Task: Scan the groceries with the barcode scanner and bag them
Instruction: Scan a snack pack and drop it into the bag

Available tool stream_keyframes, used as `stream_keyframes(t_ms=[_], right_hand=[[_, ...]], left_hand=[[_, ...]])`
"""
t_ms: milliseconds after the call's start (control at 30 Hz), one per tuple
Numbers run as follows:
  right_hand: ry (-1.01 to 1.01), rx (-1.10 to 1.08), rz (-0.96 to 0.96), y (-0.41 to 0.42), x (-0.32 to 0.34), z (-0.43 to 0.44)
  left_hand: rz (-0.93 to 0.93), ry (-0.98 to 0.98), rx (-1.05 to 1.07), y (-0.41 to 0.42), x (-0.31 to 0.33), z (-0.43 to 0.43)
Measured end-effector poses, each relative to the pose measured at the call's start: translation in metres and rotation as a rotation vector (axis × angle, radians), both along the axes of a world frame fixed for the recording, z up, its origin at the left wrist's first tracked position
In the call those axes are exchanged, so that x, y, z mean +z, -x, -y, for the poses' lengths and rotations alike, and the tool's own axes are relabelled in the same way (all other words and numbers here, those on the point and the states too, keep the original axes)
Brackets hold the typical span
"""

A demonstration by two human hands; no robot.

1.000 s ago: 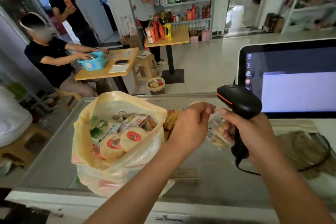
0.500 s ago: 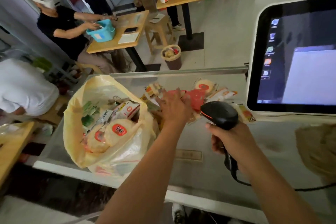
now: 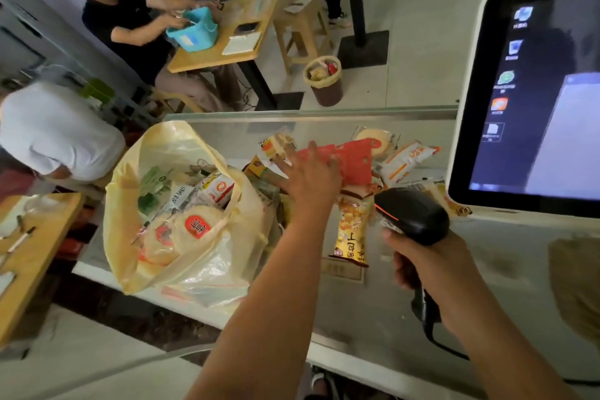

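Observation:
An open yellow plastic bag (image 3: 130, 198) stands on the grey counter (image 3: 373, 299), holding several packets, one a round cake with a red label (image 3: 194, 226). Right of it lies a pile of loose snack packets: a red packet (image 3: 352, 157), an orange-white one (image 3: 407, 159), a tall yellow one (image 3: 350, 234). My left hand (image 3: 310, 177) reaches over the pile with fingers spread, resting on the packets beside the red one. My right hand (image 3: 428, 266) grips the handle of the black barcode scanner (image 3: 410, 214), head pointing left toward the yellow packet.
A large touchscreen monitor (image 3: 532, 91) stands at the counter's right. Beyond the counter are wooden tables (image 3: 227, 52), a stool, a small waste bin (image 3: 323, 79) and seated people, one handling a blue basket (image 3: 193, 29). A brownish blurred object (image 3: 576, 282) lies at the right edge.
The packet my left hand held by the scanner a second ago is gone from it. That hand now lies spread on the pile, and the view has tilted down and left.

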State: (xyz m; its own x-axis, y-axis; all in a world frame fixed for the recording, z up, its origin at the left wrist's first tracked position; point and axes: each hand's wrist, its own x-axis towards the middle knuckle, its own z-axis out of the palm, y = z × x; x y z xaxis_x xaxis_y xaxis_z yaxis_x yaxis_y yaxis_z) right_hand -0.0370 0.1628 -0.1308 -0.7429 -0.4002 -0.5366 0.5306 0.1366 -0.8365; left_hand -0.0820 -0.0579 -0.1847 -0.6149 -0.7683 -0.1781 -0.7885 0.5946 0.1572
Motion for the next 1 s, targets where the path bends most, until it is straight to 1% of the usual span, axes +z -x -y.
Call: stream_keyframes(t_ms=[67,133,233,300,400,433,467,533,600,633,700,767,833,933,1000], right_hand=[[-0.004,0.057,-0.024,0.004,-0.001,0.007],[-0.017,0.125,-0.042,0.005,-0.003,0.016],[-0.038,0.177,-0.096,0.006,-0.010,0.028],[-0.043,0.174,-0.132,0.007,-0.015,0.033],[-0.057,0.148,-0.188,0.011,-0.019,0.038],[-0.077,0.146,-0.235,0.012,-0.021,0.040],[-0.113,0.136,-0.284,0.013,-0.022,0.042],[-0.213,0.126,-0.371,0.016,-0.026,0.045],[-0.370,0.122,-0.459,0.020,-0.032,0.049],[-0.492,0.125,-0.515,0.025,-0.036,0.051],[-0.675,0.175,-0.598,0.035,-0.040,0.057],[-0.722,0.253,-0.596,0.045,-0.039,0.061],[-0.734,0.321,-0.567,0.049,-0.036,0.064],[-0.699,0.398,-0.564,0.045,-0.043,0.069],[-0.655,0.358,-0.598,0.039,-0.050,0.068]], left_hand=[[0.075,-0.100,0.119,-0.002,-0.015,0.020],[0.144,-0.151,0.143,-0.011,-0.024,0.024],[0.167,-0.117,0.072,-0.020,-0.023,0.011],[0.163,-0.098,0.001,-0.025,-0.021,-0.001],[0.212,-0.144,-0.159,-0.038,-0.022,-0.023],[0.203,-0.157,-0.172,-0.041,-0.019,-0.029],[0.162,-0.137,-0.157,-0.042,-0.015,-0.031],[0.002,-0.017,-0.045,-0.032,-0.004,-0.025],[-0.092,0.044,0.061,-0.019,0.004,-0.008],[-0.093,0.019,0.108,-0.011,0.002,0.006],[-0.048,-0.104,0.220,-0.002,-0.011,0.030],[-0.008,-0.221,0.248,-0.004,-0.029,0.045],[0.019,-0.227,0.189,-0.011,-0.041,0.043],[-0.017,-0.186,0.063,-0.022,-0.041,0.019],[-0.045,-0.164,-0.027,-0.028,-0.038,0.003]])
